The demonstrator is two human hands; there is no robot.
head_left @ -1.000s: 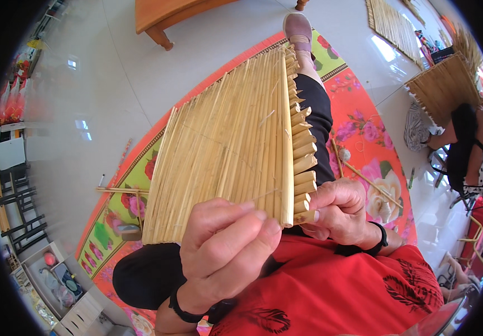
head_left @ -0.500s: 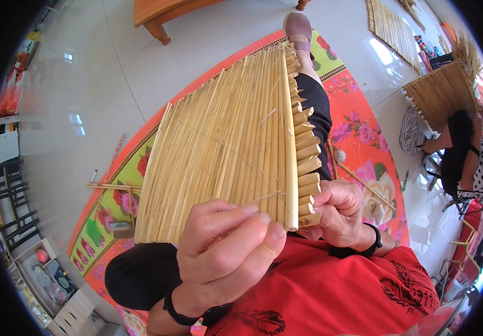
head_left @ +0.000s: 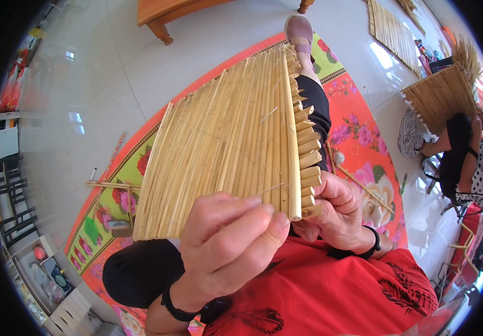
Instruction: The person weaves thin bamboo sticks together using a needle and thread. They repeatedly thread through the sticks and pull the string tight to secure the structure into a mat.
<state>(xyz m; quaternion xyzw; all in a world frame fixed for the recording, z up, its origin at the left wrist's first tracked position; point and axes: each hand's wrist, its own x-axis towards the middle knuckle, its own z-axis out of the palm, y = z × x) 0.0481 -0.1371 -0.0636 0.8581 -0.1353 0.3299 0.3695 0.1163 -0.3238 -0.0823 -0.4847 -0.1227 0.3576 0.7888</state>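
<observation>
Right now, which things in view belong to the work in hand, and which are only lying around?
In the work:
stalk mat, edge held by the right fingers
thin pale strand, pinched by the left fingers

Lying around:
loose stick on the floral cloth
flat mat on the floor, upper right

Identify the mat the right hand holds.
The central mat, its near right corner in the right hand; the floor mat and co-worker's mat lie farther away.

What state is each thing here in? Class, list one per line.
Straw mat: unrolled, across the legs
Thin strand: straight
Left fingers: pinching the thin strand
Right fingers: gripping the straw mat's edge
Yarn ball: wound
Floral rug: spread out
Shoe: worn
</observation>
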